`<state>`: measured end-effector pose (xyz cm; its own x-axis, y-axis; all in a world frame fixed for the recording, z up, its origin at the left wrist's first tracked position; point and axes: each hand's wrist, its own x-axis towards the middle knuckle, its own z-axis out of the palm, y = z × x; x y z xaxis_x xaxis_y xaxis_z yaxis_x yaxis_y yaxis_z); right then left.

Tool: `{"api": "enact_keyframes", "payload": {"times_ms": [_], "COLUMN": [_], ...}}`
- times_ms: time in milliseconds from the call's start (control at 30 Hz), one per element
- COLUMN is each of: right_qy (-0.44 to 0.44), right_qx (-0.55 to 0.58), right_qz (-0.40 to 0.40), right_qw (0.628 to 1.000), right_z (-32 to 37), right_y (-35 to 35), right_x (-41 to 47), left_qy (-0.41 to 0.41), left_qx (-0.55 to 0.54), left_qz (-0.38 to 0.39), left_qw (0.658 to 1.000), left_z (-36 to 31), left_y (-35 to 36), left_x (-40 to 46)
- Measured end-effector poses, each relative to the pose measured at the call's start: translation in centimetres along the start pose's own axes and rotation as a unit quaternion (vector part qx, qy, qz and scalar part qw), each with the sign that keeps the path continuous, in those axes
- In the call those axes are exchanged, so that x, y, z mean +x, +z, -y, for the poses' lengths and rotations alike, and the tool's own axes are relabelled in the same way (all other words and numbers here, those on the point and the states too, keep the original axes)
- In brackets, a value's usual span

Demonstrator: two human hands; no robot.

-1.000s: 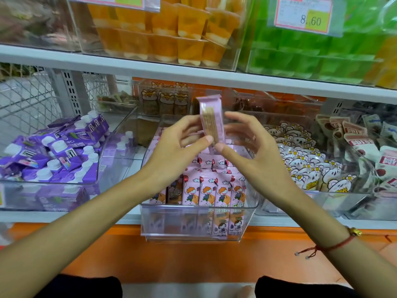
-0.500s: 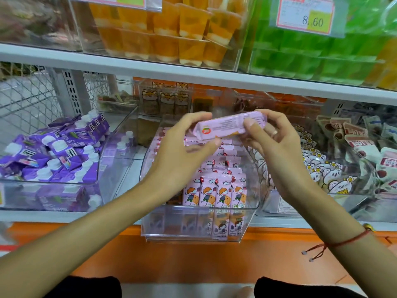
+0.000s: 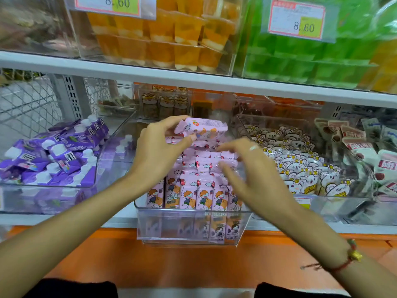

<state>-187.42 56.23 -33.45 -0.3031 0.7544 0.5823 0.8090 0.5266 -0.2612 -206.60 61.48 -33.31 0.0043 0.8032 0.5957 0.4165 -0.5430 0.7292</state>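
left hand (image 3: 158, 151) | fingers and thumb pinch glossy pink oblong packet (image 3: 200, 127) | right hand (image 3: 253, 168) | fingers spread, blurred, over upright packets in clear plastic bin (image 3: 193, 229)

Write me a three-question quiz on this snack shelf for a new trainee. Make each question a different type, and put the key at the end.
1. True or false: the left hand holds a pink packet above the clear bin.
2. Pick one. The right hand is:
A) gripping a packet
B) open, fingers spread over the stocked packets
C) out of view
3. Fill in the blank: the bin to the left holds ____ pouches with white caps.

Key: 1 true; 2 B; 3 purple.
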Motion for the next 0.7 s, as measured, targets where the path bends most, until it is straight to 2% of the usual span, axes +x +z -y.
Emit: {"api": "enact_keyframes", "payload": {"times_ms": [67, 167, 400, 567, 633, 700], "right_qy": [-0.035, -0.055, -0.046, -0.041, -0.042, -0.042], "right_qx": [-0.087, -0.170, -0.152, -0.141, -0.143, -0.144], "right_qz": [0.103, 0.159, 0.172, 0.178, 0.180, 0.183], "right_qw": [0.990, 0.971, 0.972, 0.973, 0.972, 0.972], "right_z": [0.1, 0.0, -0.1, -0.1, -0.1, -0.1], "right_y": [0.9, 1.3, 1.2, 1.3, 1.3, 1.2], "right_x": [-0.8, -1.2, -1.4, -1.2, -1.1, -1.1], "left_qy": [-0.008, -0.002, 0.072, 0.104, 0.084, 0.059], "left_qx": [0.020, 0.067, 0.249, 0.361, 0.381, 0.341], "left_qz": [0.021, 0.057, 0.153, 0.264, 0.317, 0.337], "left_qw": [1.000, 0.996, 0.954, 0.888, 0.864, 0.876], "left_z": [0.3, 0.6, -0.1, -2.2, -2.4, -1.8], "left_y": [0.5, 1.4, 0.8, 1.1, 2.4, 3.8], "left_x": [0.8, 1.5, 3.0, 6.8, 8.1, 8.8]}}
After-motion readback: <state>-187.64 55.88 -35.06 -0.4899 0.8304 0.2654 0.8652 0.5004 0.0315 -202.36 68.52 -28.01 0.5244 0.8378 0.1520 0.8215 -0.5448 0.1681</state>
